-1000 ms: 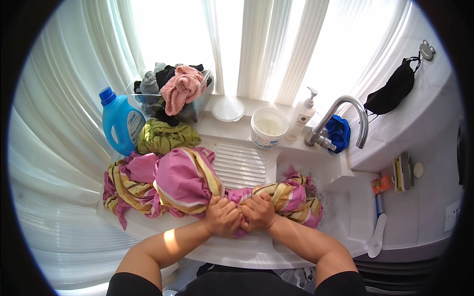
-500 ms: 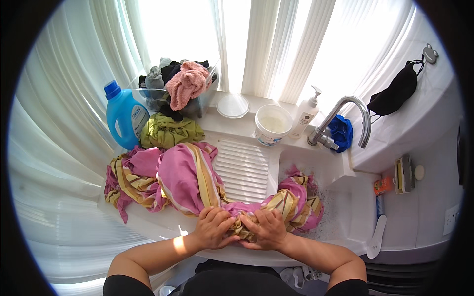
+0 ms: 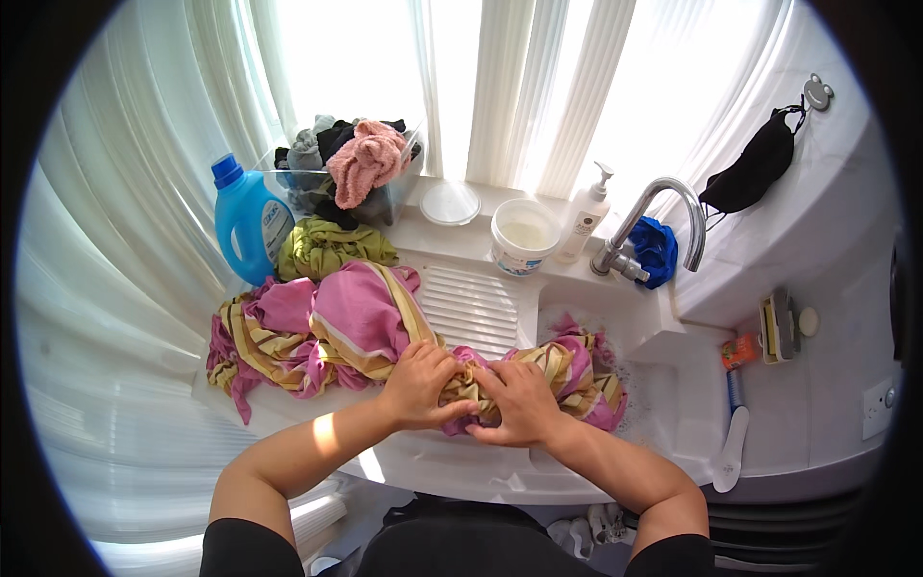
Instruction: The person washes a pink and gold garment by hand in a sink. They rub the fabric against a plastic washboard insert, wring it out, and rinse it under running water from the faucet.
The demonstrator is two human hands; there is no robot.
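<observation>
A large pink cloth with yellow and brown stripes (image 3: 361, 313) stretches from the left side of the washboard into the basin on the right. Near the front of the sink, my left hand (image 3: 421, 387) grips a bunched middle stretch of it. Close beside it, my right hand (image 3: 517, 402) is wrapped round the same bunch, thumbs nearly meeting. The cloth's right end lies wet in the white basin (image 3: 673, 385), with suds around it. Behind my hands is the ribbed white washboard (image 3: 471, 308). My palms and some fingertips are hidden in the folds.
At the back left stand a blue detergent bottle (image 3: 252, 221), green cloth (image 3: 332, 250) and a clear bin of clothes (image 3: 389, 207). A white tub (image 3: 525, 236), pump bottle (image 3: 584, 221) and curved tap (image 3: 685, 192) line the back. A white-handled brush (image 3: 733, 447) lies right.
Both hands, still gripping the bunched cloth, have shifted forward, away from my body. The pink bulge of cloth on the left looks flatter. My view has moved slightly.
</observation>
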